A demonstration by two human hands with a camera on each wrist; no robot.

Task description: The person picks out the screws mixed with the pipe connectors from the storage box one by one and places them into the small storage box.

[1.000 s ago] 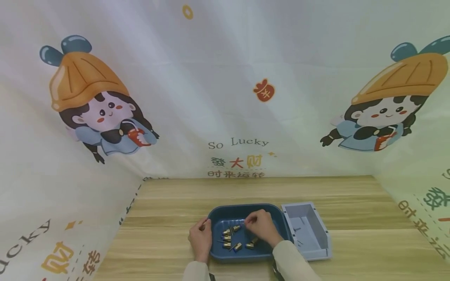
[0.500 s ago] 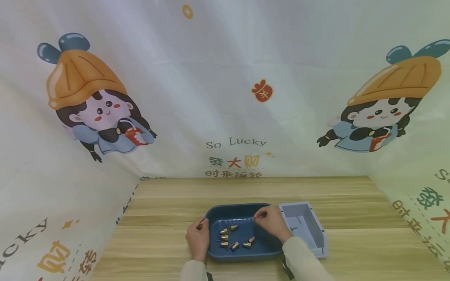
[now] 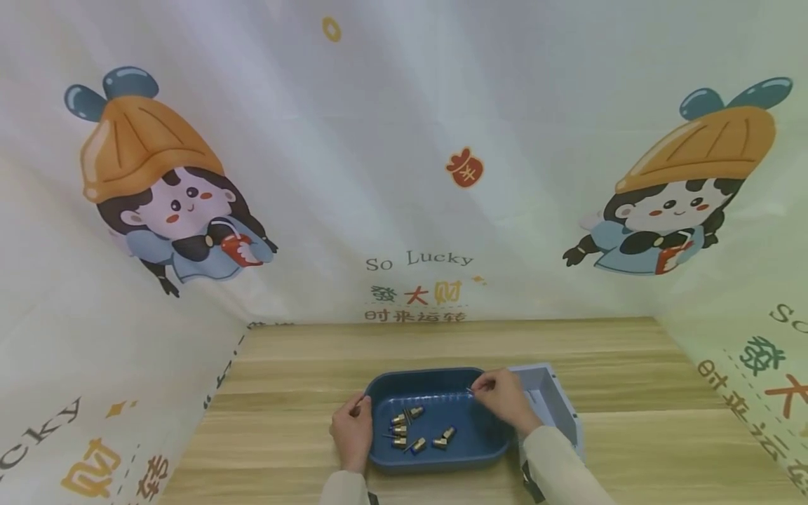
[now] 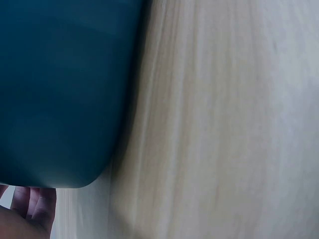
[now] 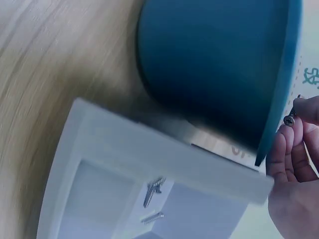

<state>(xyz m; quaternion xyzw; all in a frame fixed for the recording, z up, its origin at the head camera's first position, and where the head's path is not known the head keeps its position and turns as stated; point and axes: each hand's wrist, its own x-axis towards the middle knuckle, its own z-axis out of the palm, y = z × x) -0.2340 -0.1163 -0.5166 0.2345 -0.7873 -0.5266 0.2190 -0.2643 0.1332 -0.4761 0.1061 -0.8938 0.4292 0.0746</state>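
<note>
A dark blue tray (image 3: 435,371) holds several brass fittings (image 3: 400,430), some with thin screws or pins among them. My left hand (image 3: 351,429) grips the tray's left rim between thumb and fingers; in the left wrist view its fingers (image 4: 46,204) meet the tray's edge. Over the tray's right back corner, my right hand (image 3: 508,400) pinches a small screw (image 5: 289,120), its head showing in the right wrist view. Beside the tray on the right is a light grey bin (image 3: 558,393), partly covered by the right hand and sleeve.
A few loose screws (image 5: 152,192) lie inside the grey bin in the right wrist view. Both containers stand on a wood-grain table (image 3: 290,379). A printed cloth (image 3: 416,140) hangs behind the table and along both sides.
My right hand has moved right with the screw, from above the tray's middle to its right end near the grey bin. The left hand stays at the left rim.
</note>
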